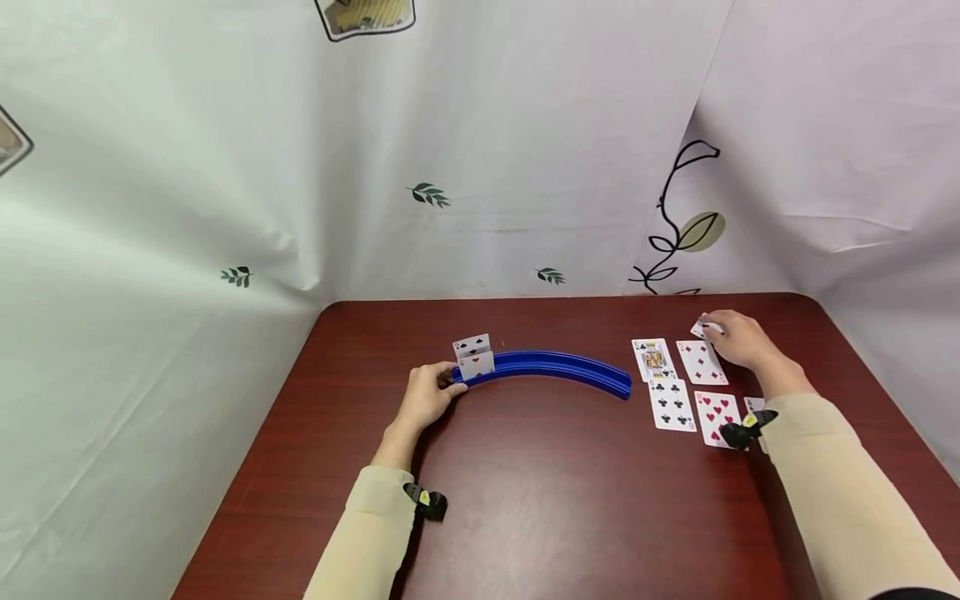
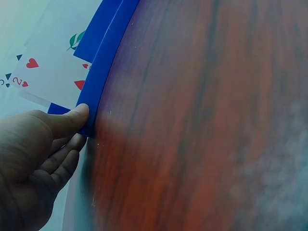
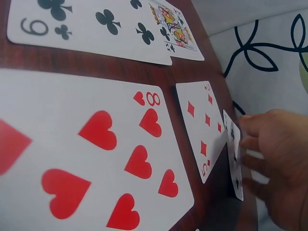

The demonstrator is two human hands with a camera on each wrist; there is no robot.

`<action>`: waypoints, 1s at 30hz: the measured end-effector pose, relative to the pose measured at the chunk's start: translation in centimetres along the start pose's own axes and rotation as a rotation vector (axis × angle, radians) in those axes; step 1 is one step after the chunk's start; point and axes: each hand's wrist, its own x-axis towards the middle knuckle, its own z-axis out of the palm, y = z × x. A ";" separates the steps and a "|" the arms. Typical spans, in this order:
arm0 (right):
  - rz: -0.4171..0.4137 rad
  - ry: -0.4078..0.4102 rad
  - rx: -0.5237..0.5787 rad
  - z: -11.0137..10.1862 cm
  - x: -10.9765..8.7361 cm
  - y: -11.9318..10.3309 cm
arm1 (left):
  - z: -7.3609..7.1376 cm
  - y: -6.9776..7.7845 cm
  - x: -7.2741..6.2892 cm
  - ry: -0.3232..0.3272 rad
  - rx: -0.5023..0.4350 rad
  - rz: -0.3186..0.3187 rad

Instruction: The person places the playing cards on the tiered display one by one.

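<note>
Blue card holder: lying on the table left of the flat cards, bowed away from the person. Grooved lengthwise, so presumably meant to keep cards upright and faces readable. Left hand: clamped on the holder's left end, thumb on the near wall, fingers curled in behind. Looks like bracing against a slide, right beside the loaded end. Right hand: out at the table's far right, thumb and fingers apparently together on the edge of a black-pip card. Tilted, out of plane with the neighbouring card; probably for getting fingertips behind thin stock. Cannot tell whether fully off the table. Flat cards, all face up: king with near edge under six of clubs, five of diamonds beside the king, eight of hearts beside the six, one more partly hidden card by the right sleeve. Loose rows, likely for face visibility and finger access. In the holder's left end, standing: hearts card in front, rear card poking up behind. Stepped, probably for leaving both top edges legible.
</note>
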 end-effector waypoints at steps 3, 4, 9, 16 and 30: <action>0.039 -0.080 -0.032 -0.3 -0.2 0.1 | 0.2 -0.1 0.0 0.000 -0.011 -0.001; 0.059 -0.098 -0.045 -0.4 -0.3 0.1 | 0.2 -0.1 0.0 0.002 -0.015 0.001; 0.173 -0.132 -0.080 -1.2 -0.7 0.0 | 0.3 -0.2 0.1 0.003 -0.022 -0.003; 0.274 -0.117 -0.143 -2.2 -1.7 0.3 | 0.3 -0.1 0.1 0.008 -0.014 -0.001; 0.247 -0.294 -0.162 -4.4 -3.1 1.2 | 0.3 0.1 0.1 0.011 -0.013 -0.004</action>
